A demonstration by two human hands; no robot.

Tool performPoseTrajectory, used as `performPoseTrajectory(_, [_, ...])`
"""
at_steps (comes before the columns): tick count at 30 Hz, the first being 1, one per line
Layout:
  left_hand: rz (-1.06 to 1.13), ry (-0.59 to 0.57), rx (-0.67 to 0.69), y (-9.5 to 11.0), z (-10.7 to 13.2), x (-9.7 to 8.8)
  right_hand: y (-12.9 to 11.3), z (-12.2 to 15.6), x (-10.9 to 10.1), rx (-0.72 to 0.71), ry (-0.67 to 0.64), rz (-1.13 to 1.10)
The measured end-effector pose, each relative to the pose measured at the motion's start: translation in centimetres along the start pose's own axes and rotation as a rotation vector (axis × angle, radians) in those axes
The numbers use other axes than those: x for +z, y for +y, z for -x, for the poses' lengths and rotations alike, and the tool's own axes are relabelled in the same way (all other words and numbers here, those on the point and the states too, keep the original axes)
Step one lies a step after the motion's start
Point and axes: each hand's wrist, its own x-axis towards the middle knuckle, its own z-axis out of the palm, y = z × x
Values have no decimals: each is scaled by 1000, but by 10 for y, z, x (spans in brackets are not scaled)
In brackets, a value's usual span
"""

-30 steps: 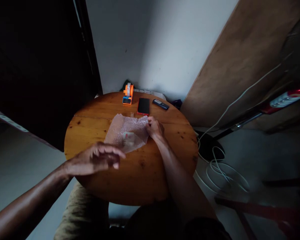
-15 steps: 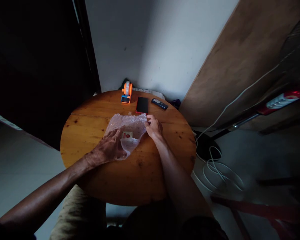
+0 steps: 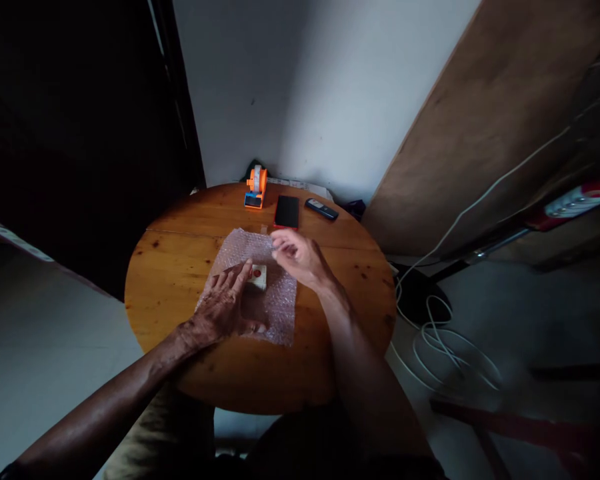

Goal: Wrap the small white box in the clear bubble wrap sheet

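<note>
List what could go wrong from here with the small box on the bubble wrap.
1. The small box lies loose on the bubble wrap, met only by the fingers of the left hand; a tug on the sheet could slide it off.
2. The right hand is blurred above the sheet's far edge, close to the phone; a sweep there might knock the phone.
3. The light is dim, so the wrap's clear edges may be hard to see.

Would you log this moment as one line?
left hand: flat on bubble wrap, beside box | right hand: above it | behind: dispenser, phone, remote
</note>
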Motion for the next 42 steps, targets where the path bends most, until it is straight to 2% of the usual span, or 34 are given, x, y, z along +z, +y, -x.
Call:
performPoseTrajectory(1, [2, -1, -6, -1, -1, 1, -6, 3, 2, -76, -113, -60])
performPoseTrajectory(3, [-6, 5, -14, -4, -1, 4, -16, 10, 9, -172, -250, -31])
performPoseTrajectory(6, [-23, 8, -2, -7, -1, 8, -21, 13, 19, -177, -325, 176])
performPoseTrajectory(9, [-28, -1, 29, -9, 0, 9, -16, 9, 14, -109, -354, 261])
performPoseTrajectory(11, [-42, -2, 54, -10, 0, 9, -8, 5, 1, -17, -293, 228])
performPoseTrajectory(14, [-73, -36, 64, -9, -1, 8, 8, 5, -27, 175, -63, 166])
performPoseTrajectory(17, [-91, -89, 58, -7, -2, 6, 28, 12, -49, 441, 129, 349])
performPoseTrajectory(19, [-89, -92, 60, -7, -2, 6, 39, 19, -55, 574, 135, 489])
performPoseTrajectory(21, [-82, -78, 59, -6, -1, 7, 44, 25, -56, 624, 121, 571])
performPoseTrajectory(23, [-78, -67, 55, -6, -2, 9, 39, 27, -53, 590, 198, 599])
performPoseTrajectory(25, [-74, -70, 47, -6, -2, 10, 26, 26, -45, 443, 270, 565])
performPoseTrajectory(26, [-71, -77, 41, -6, -3, 10, 18, 24, -38, 331, 254, 528])
performPoseTrajectory(28, [-65, -89, 28, -6, -3, 10, 4, 18, -21, 75, 98, 442])
performPoseTrajectory(30, [-67, -89, 17, -5, -3, 10, -4, 14, 0, -91, -81, 400])
performPoseTrajectory(32, [-78, -77, 14, -5, -2, 13, -3, 12, 18, -93, -148, 417])
performPoseTrajectory(35, [-83, -60, 18, -6, -2, 15, 8, 17, 34, 17, -121, 495])
performPoseTrajectory(38, [-26, -100, -10, -9, -6, 9, 15, 23, 37, 41, -122, 531])
performPoseTrajectory(40, [40, -140, -71, -13, -12, -3, 17, 25, 35, 31, -125, 526])
performPoseTrajectory(42, [66, -116, -129, -17, -21, -16, 16, 25, 34, 23, -123, 518])
